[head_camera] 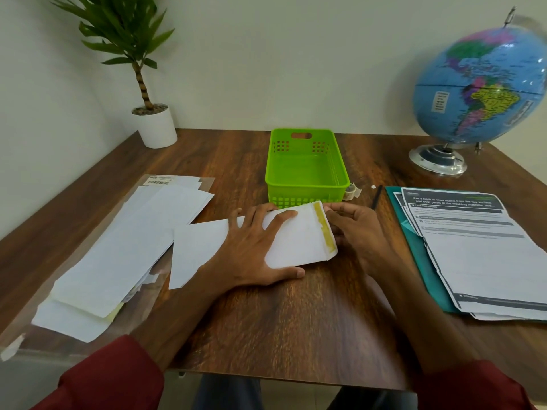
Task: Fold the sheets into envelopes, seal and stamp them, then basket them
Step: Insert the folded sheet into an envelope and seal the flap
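Envelope [299, 235], white with a yellowish gummed strip along its right edge, lies flat on the wooden bench [296, 315] just in front of the green basket [306, 170]. The left hand [254, 250] lies palm down on it with fingers spread wide, pressing it to the bench; a white sheet [198, 247] sticks out from under this hand to the left. The right hand [355, 232] is loosely curled at the gummed edge, its fingertips touching the flap there, gripping nothing. More white envelopes [127, 244] lie heaped on clear plastic at the left. Printed sheets [479, 247] rest on a teal folder [423, 255] at the right. The basket has nothing in it. A small tape roll [350, 190] sits just beside the basket's right corner.
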`<state>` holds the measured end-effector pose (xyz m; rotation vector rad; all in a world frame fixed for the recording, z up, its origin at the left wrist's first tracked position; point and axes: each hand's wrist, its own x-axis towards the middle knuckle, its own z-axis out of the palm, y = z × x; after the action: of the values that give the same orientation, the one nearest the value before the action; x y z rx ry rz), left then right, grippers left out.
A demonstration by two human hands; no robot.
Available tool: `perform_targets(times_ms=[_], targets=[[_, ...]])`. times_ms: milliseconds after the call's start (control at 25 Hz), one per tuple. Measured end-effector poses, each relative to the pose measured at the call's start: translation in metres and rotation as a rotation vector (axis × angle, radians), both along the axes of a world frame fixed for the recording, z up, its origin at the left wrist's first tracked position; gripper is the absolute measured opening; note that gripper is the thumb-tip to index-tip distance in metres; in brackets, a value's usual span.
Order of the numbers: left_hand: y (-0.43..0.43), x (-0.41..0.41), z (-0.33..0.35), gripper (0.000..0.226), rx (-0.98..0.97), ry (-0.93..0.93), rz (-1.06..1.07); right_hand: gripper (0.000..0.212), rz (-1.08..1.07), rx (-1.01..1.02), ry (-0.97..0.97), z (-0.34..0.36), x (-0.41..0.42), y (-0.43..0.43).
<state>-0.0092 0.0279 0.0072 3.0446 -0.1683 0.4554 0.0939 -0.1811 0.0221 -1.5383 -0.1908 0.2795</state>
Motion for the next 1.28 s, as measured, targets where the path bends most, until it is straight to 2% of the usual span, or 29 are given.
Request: perform_targets(times_ms=[120, 240, 440, 560, 760, 960, 1120, 1280], targets=[[-0.001, -0.002, 0.000, 0.108, 0.018, -0.022, -0.013, 0.024, 0.060, 0.012, 0.069, 0.003, -0.003, 0.000], [-0.002, -0.003, 0.001, 0.109, 0.018, -0.058, 0.006, 0.027, 0.138, -0.070, 0.100, 0.005, -0.006, 0.002], [-0.003, -0.004, 0.003, 0.110, -0.007, -0.150, 0.049, 0.028, 0.249, -0.193, 0.057, 0.006, -0.007, 0.005], [-0.005, -0.004, 0.003, 0.109, -0.004, -0.194, 0.059, 0.026, 0.264, -0.165, 0.040, 0.010, -0.010, 0.005], [-0.002, -0.002, 0.009, 0.109, -0.015, -0.202, 0.079, 0.032, 0.315, -0.102, 0.085, 0.018, -0.013, 0.004], [-0.013, -0.004, 0.011, 0.084, 0.053, -0.171, -0.006, 0.037, 0.347, 0.000, 0.195, 0.019, -0.016, 0.006], [-0.022, -0.002, 0.007, 0.067, 0.126, -0.164, -0.064, 0.030, 0.343, 0.131, 0.288, 0.018, -0.013, 0.004], [-0.024, 0.000, 0.002, 0.057, 0.140, -0.188, -0.135, 0.035, 0.310, 0.136, 0.308, 0.016, -0.010, 0.002]])
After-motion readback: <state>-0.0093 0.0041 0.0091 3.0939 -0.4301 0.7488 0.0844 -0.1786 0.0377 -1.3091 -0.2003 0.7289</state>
